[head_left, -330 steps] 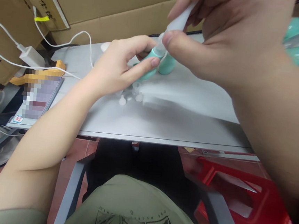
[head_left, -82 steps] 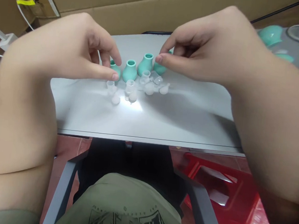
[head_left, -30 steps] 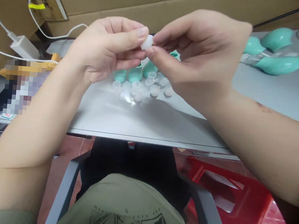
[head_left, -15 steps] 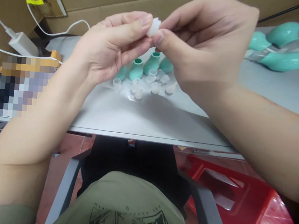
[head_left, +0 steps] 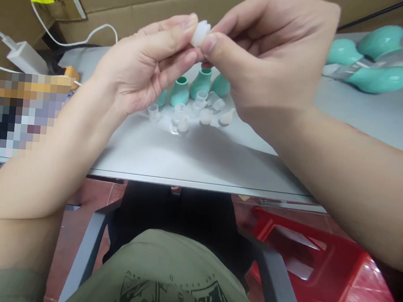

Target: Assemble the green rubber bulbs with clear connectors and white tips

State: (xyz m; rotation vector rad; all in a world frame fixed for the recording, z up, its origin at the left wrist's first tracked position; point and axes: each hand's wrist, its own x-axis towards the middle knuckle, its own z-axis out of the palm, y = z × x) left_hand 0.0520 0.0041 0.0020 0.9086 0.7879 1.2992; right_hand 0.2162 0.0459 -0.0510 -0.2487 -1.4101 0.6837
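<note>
My left hand [head_left: 149, 55] pinches a small translucent white plastic piece [head_left: 200, 34] between thumb and fingers, raised above the table. From the other side, the thumb and forefinger of my right hand [head_left: 266, 58] close on the same piece, partly covering it. Below the hands stand several mint-green rubber bulbs, one a bulb [head_left: 180, 92] with its open neck upward. In front of the bulbs lie several clear plastic fittings [head_left: 179, 114] and small whitish domed parts [head_left: 183, 126].
Farther right on the grey table [head_left: 186, 166] lie assembled mint-green bulbs [head_left: 382, 79] with clear tubes. At left are a white charger [head_left: 28, 58] with cables and a yellow-orange block [head_left: 72, 76]. A cardboard wall [head_left: 147, 5] closes the back. A red plastic stool [head_left: 335, 275] stands below right.
The whole view has shifted slightly, so hands and table appear a little farther left. Both hands keep their pinch on the white piece; my right thumb sits slightly higher against it.
</note>
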